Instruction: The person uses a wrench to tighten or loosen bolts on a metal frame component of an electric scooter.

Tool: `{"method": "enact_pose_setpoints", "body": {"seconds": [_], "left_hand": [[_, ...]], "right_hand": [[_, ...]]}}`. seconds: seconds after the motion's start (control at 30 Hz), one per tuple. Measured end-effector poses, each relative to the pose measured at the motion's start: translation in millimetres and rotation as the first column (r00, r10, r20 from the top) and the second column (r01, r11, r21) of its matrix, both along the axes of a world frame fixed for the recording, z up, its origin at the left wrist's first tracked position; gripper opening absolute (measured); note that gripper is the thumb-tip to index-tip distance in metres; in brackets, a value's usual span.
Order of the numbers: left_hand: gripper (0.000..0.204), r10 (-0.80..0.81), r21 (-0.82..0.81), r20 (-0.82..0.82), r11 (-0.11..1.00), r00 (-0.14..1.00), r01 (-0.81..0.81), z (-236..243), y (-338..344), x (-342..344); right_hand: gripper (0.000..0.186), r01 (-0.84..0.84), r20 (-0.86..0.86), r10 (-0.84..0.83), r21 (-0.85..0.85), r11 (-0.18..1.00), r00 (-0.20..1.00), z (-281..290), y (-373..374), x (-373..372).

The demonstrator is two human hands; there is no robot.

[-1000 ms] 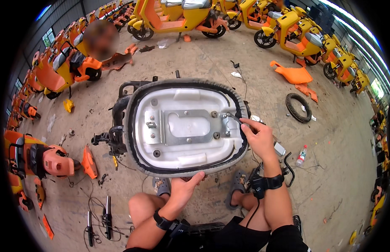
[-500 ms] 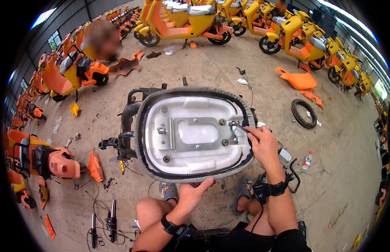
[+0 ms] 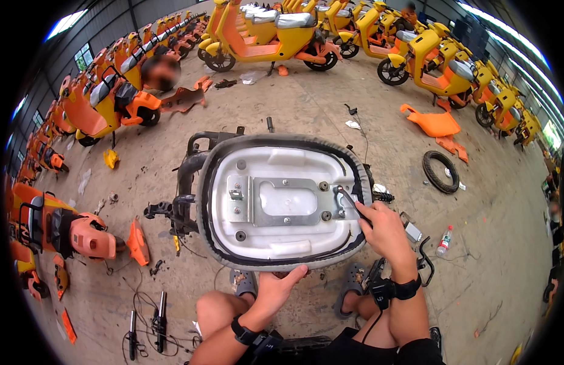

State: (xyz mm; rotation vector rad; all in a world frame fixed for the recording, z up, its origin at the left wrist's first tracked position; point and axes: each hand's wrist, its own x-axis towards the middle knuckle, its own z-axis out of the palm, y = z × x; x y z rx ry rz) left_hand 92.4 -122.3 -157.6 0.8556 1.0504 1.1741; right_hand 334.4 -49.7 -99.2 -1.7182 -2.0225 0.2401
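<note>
A scooter seat [image 3: 288, 204] was upside down in front of the person, between the knees and a dark metal frame [image 3: 187, 173] that poked out on the left. Its white bottom faced up, so the metal plate [image 3: 309, 204] was easy to see and reach. The seat hid what was under it, so I cannot tell if it sat on the frame.

The left hand [image 3: 276, 292] had its grip on the near edge of the seat. The thumb was by the rim and the other fingers were hidden below. It was likely there so the seat would not wobble or tip.

The right hand [image 3: 388, 231] had a narrow grip, pinched around a thin dark tool [image 3: 347, 198]. The tool slanted over the right rim, and its tip was at the right end of the plate. Holding it by the far end probably gave more push and left the tip in view. What the tip touched was too small to tell.

A black tire [image 3: 441, 171] and an orange panel [image 3: 434, 121] lay on the floor [image 3: 379, 152], well apart from the seat, maybe to leave room to work.
</note>
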Motion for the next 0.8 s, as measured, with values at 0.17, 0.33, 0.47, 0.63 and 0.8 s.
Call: {"method": "enact_pose_setpoints", "body": {"seconds": [0.17, 0.33, 0.47, 0.63, 0.8], "left_hand": [[0.033, -0.004, 0.005, -0.01, 1.0, 1.0, 0.004, -3, 1, 1], [0.031, 0.012, 0.002, -0.008, 1.0, 1.0, -0.012, -3, 1, 2], [0.03, 0.017, 0.009, 0.008, 1.0, 1.0, -0.017, -1, 0, 2], [0.03, 0.027, -0.008, 0.021, 1.0, 0.999, -0.027, 1, -1, 2], [0.03, -0.012, 0.006, -0.013, 1.0, 1.0, 0.012, -7, 2, 3]], "right_hand": [[0.035, 0.011, -0.083, -0.006, 0.061, 0.998, 0.997, -10, -3, -19], [0.032, -0.029, -0.223, 0.029, 0.004, 1.0, 0.974, -5, -6, -47], [0.035, -0.089, -0.337, 0.073, -0.034, 0.995, 0.939, -2, -6, -63], [0.031, -0.126, -0.55, 0.033, -0.132, 0.983, 0.834, -7, 7, -85], [0.029, -0.126, -0.724, -0.073, -0.217, 0.968, 0.686, -13, 22, -96]]}}
